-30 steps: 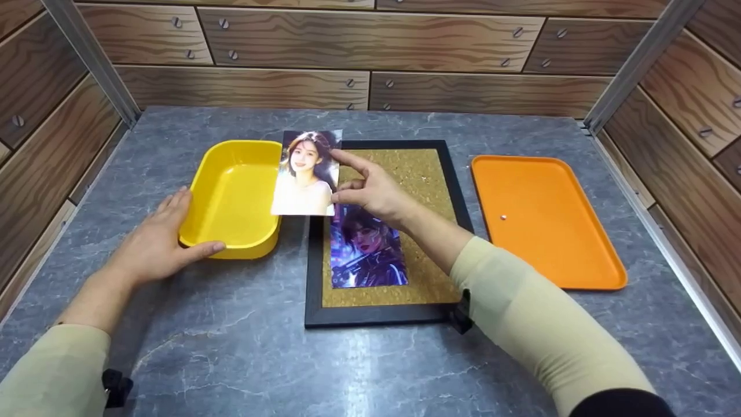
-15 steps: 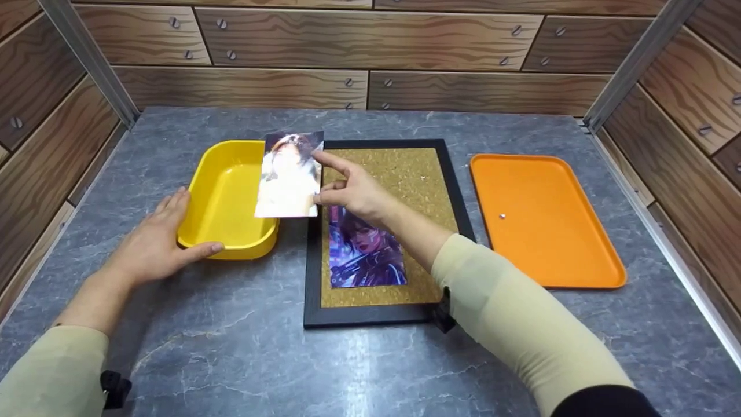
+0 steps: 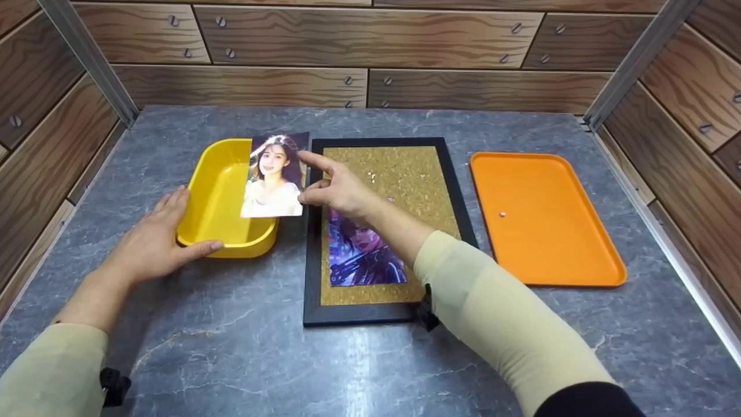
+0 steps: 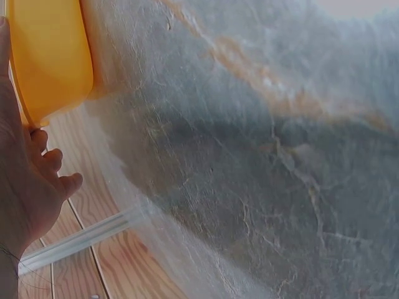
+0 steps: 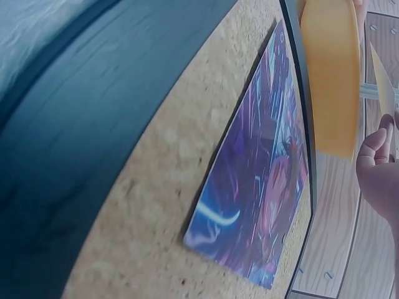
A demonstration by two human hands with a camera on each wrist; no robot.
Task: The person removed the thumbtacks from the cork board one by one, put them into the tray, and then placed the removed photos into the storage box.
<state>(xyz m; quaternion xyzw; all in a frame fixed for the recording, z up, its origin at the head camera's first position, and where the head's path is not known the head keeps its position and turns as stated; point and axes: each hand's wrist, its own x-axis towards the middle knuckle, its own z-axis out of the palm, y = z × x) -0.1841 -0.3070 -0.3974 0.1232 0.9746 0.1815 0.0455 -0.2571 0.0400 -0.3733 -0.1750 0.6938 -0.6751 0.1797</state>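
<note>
My right hand (image 3: pixel 341 188) pinches the right edge of a portrait photo (image 3: pixel 275 176) between thumb and fingers. The photo hovers above the right side of a yellow plastic tub (image 3: pixel 246 251) and hides part of it. My left hand (image 3: pixel 150 243) rests on the tub's near left corner, thumb over the rim, fingers along the outer wall. To the right lies a black-framed cork board (image 3: pixel 405 165) bearing a purple cyberpunk picture (image 3: pixel 367 258), its upper part covered by my right hand. In the right wrist view the held photo (image 5: pixel 382 81) appears edge-on.
An orange tray (image 3: pixel 556 220) lies to the right with one small shiny pin-like piece (image 3: pixel 502 214) on it. Small shiny specks (image 3: pixel 371 176) show on the upper cork. Wood-patterned walls (image 3: pixel 370 40) enclose the grey marbled tabletop (image 3: pixel 231 347) at back and sides.
My right hand has moved left with the photo, from the gap between cork board and tub to over the tub. The left hand and the tub stay where they were.
</note>
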